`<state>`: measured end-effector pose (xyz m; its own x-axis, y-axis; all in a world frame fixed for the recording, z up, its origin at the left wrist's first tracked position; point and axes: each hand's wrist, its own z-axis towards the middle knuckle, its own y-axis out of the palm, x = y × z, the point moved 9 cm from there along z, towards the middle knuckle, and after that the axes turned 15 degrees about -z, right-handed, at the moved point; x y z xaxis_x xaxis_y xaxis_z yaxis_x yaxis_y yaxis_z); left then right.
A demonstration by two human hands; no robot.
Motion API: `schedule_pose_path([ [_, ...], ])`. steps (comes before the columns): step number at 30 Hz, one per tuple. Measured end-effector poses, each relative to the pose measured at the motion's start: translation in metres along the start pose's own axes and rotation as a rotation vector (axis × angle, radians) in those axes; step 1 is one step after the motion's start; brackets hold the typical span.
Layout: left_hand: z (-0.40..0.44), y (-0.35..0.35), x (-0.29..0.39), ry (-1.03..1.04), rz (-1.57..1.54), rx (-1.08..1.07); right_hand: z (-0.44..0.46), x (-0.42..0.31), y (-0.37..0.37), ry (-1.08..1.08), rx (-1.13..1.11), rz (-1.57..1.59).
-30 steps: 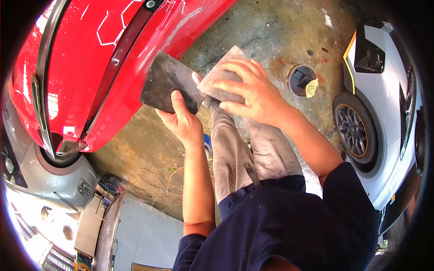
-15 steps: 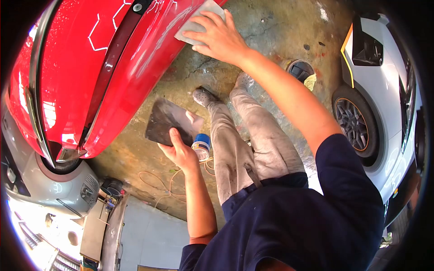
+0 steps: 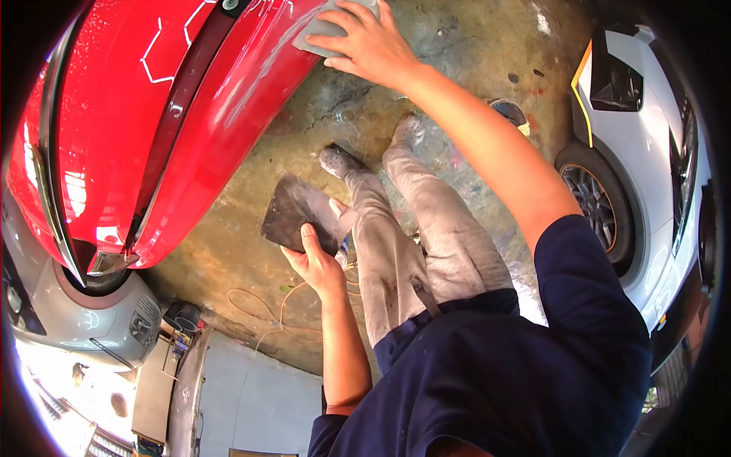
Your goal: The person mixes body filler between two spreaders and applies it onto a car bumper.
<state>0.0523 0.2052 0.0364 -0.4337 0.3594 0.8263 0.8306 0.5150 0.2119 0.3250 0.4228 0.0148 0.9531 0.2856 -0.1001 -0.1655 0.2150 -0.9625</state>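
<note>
My right hand [image 3: 375, 47] presses a flat grey spreader [image 3: 329, 29] against the edge of a red car panel [image 3: 259, 84], fingers spread over the sheet. Pale grey streaks run along the panel beside it. Lower down, my left hand [image 3: 318, 263] grips a dark, smeared mixing board [image 3: 297, 212] with the thumb on top and the fingers underneath. A patch of pale pinkish paste [image 3: 337, 207] lies on the board's right side. Behind the board, a can [image 3: 343, 253] is mostly hidden.
A white car [image 3: 647, 129] stands on the right, and a silver car [image 3: 91, 312] at lower left. An orange hose [image 3: 278, 316] loops over the stained floor [image 3: 320, 114]. A dark round container [image 3: 509, 112] sits partly behind my right arm.
My left hand has carried the board a little to the right, so it covers most of the can. The spreader has shifted slightly upward in view with my right hand.
</note>
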Motion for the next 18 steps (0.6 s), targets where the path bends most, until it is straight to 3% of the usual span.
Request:
schedule_pose_path([
  [14,-0.004,0.007,-0.002,-0.035,0.067,0.027,-0.008,0.015,0.002,-0.006,-0.058,0.021],
  [18,-0.004,0.008,-0.004,-0.048,0.073,0.023,0.002,0.029,-0.002,0.077,-0.006,0.007],
])
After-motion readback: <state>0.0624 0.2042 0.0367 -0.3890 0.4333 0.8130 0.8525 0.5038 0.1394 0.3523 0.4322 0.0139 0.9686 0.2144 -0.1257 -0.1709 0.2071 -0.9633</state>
